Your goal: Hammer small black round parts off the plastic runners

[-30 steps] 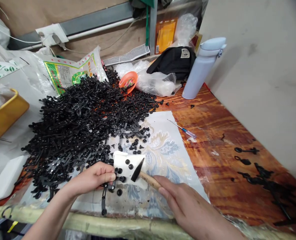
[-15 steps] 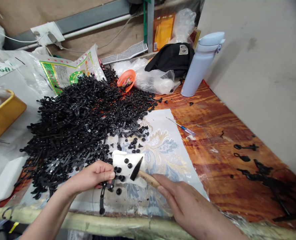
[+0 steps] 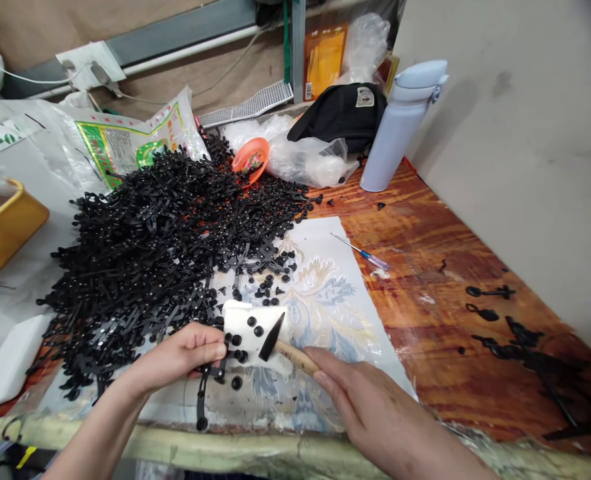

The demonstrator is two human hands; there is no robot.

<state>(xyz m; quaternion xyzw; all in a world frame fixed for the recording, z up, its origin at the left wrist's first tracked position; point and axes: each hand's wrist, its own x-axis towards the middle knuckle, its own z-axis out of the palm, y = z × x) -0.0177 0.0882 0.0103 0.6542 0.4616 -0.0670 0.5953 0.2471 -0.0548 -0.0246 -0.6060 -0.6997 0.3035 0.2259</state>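
Observation:
My left hand (image 3: 195,350) pinches a black plastic strip (image 3: 221,365) by the left edge of a white block (image 3: 265,320). Several small round black pieces (image 3: 258,331) lie on the block, and one (image 3: 236,383) sits just in front of it. My right hand (image 3: 345,393) is wrapped round the wooden handle of a hammer (image 3: 273,339), whose dark head is over the right part of the block. Another black strip (image 3: 202,403) hangs or lies below my left hand. A large heap of black strips (image 3: 145,247) spreads behind and left of that hand.
Behind the heap are an orange dish (image 3: 251,160), plastic bags and a black pouch (image 3: 345,117). A pale blue bottle (image 3: 399,130) stands at the back right. A screwdriver (image 3: 368,255) lies on the wood table (image 3: 415,293), with black parts farther right. A yellow basket (image 3: 5,233) is at left.
Both hands, the hammer and the held strip look almost the same as before. The whole view has shifted very slightly.

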